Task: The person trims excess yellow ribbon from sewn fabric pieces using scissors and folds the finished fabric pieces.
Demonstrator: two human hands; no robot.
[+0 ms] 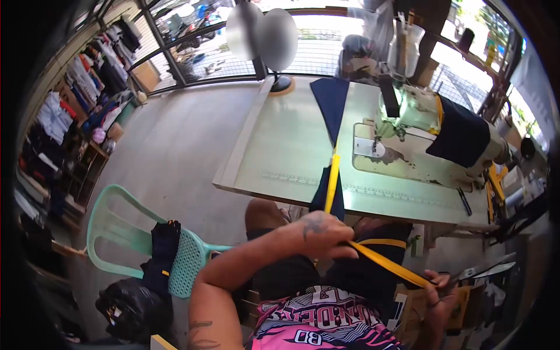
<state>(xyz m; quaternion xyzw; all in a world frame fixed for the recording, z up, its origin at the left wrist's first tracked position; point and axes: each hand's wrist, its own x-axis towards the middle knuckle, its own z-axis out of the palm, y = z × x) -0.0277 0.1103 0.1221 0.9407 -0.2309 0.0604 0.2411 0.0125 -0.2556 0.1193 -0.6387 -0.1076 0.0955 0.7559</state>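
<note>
My left hand is closed around a yellow and dark navy fabric strip above my lap. The strip stretches taut to my right hand, whose fingers pinch its other end. Beside the right fingers are metal blades that look like scissors; whether that hand also holds them is unclear. Beyond my left fist, a yellow band runs up onto the table, joined to navy cloth pieces. One triangular navy piece lies flat on the tabletop. More yellow-edged dark cloth rests across my lap.
A sewing machine stands on the pale table, with navy cloth over its arm. A clear ruler lies along the front. Left are a green plastic chair holding dark cloth, a black bag and hanging clothes.
</note>
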